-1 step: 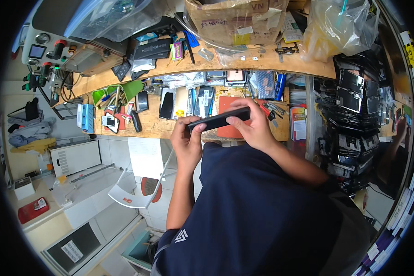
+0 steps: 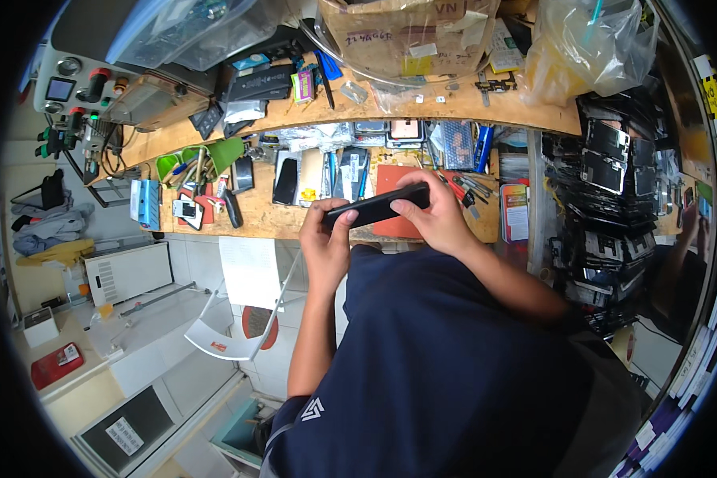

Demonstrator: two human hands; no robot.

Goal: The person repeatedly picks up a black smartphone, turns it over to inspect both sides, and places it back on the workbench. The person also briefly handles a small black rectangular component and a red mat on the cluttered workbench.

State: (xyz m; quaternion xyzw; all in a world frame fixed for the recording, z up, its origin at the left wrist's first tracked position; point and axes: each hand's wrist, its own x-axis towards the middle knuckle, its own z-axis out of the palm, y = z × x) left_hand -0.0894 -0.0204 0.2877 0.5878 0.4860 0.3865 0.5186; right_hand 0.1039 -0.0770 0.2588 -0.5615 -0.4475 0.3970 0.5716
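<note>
A black smartphone [image 2: 377, 207] is held lengthwise between my two hands, above the front edge of the wooden workbench. My left hand [image 2: 323, 241] grips its left end, thumb along the near edge and fingers behind. The right end sits in my right hand [image 2: 440, 217], with the thumb pressed on the near side and fingers curled over the far side. The phone tilts, its right end farther from me. Beneath and behind it lies a reddish-brown mat [image 2: 398, 177], partly hidden by the phone and my right hand.
Another phone [image 2: 287, 182] lies on the bench [image 2: 255, 213], left of the mat. A green holder [image 2: 225, 155] contains tools. Pliers and screwdrivers [image 2: 472, 185] lie right of the mat. A raised shelf [image 2: 295, 114] carries a cardboard box [image 2: 410, 40]. Stacked phone parts [image 2: 609, 175] fill the right side.
</note>
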